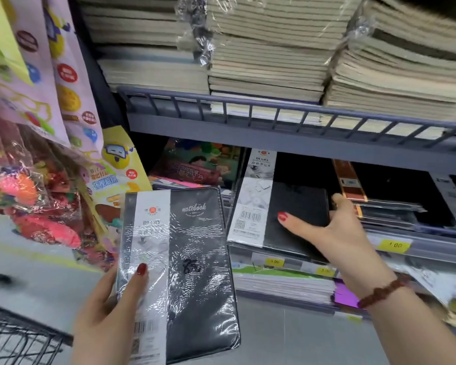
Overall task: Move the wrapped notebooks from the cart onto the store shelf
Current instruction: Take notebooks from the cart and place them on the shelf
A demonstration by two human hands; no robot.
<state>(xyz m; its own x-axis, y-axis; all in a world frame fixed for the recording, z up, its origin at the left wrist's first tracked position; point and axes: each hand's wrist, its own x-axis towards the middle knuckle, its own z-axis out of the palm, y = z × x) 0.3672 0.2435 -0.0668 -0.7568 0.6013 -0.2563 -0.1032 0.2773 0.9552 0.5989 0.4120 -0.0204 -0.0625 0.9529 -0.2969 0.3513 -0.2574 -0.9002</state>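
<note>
A grey-blue metal store shelf (pixel 313 144) carries goods on several tiers. On the upper tier, behind a low barred rail (pixel 274 108), three tall stacks of beige-edged notebooks (pixel 269 48) sit side by side, some in crinkled clear plastic. On the tier below, a black plastic-wrapped notebook with a white paper band (pixel 298 206) rests tilted at the front edge, gripped by the right hand (pixel 337 233). Colourful illustrated books (pixel 195 164) lie to its left, a flat pile of dark wrapped packs (pixel 390 209) to its right. Yellow price tags (pixel 395 245) line the front strip. Beneath, thin white-edged exercise books (pixel 282 283) lie stacked.
</note>
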